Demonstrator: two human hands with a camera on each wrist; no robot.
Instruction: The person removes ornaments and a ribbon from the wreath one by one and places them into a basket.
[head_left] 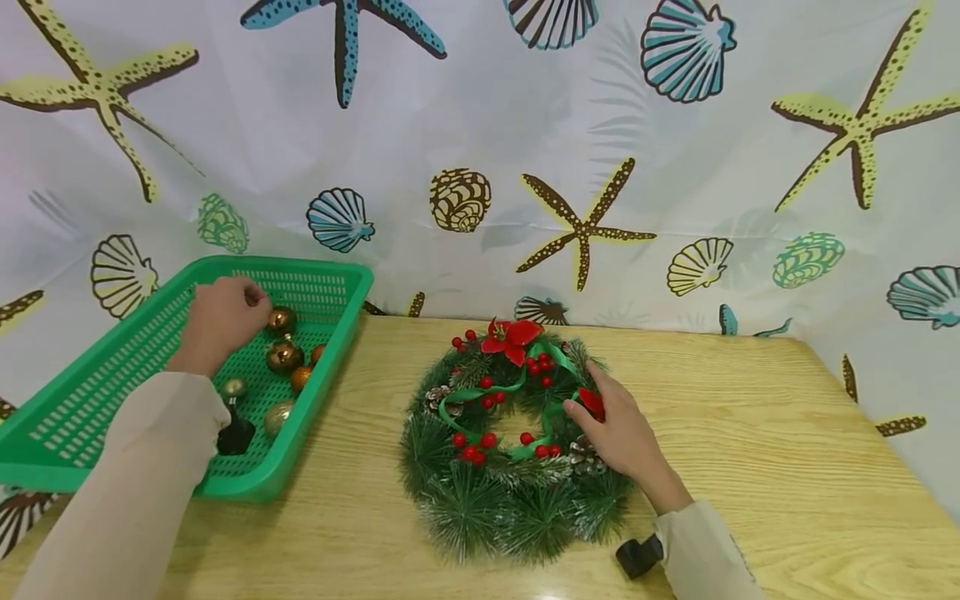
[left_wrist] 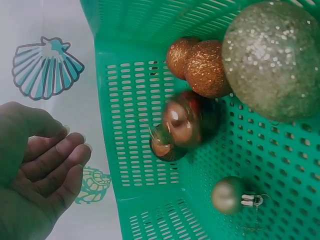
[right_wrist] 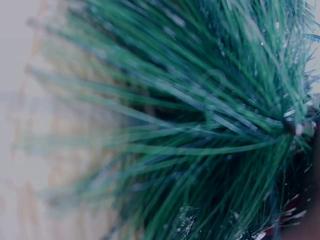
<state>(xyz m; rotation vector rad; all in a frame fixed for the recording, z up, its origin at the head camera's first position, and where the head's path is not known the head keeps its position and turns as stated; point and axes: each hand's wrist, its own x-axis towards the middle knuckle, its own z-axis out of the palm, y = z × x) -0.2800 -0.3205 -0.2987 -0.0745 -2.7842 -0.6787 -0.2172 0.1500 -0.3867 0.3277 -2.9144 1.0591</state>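
A green Christmas wreath (head_left: 465,492) with red berries, red flowers, pinecones and green ribbon lies on the table. My right hand (head_left: 622,429) holds its right side, thumb toward the ring's centre beside a red flower (head_left: 591,403). The other right fingers are hidden. Only blurred green needles (right_wrist: 200,115) fill most of the right wrist view. My left hand (head_left: 228,321) is over the green basket (head_left: 352,325), fingers loosely bent and holding nothing. Below it lie copper balls (head_left: 285,357), orange glitter balls (left_wrist: 207,67), a large pale glitter ball (left_wrist: 272,60) and a small gold ball (left_wrist: 227,195) with a hook.
A black strapped device (head_left: 236,435) is at my left wrist, and another black device (head_left: 637,557) at my right. The wooden table (head_left: 750,417) meets a hanging shell-and-starfish cloth (head_left: 420,108) behind the basket and wreath.
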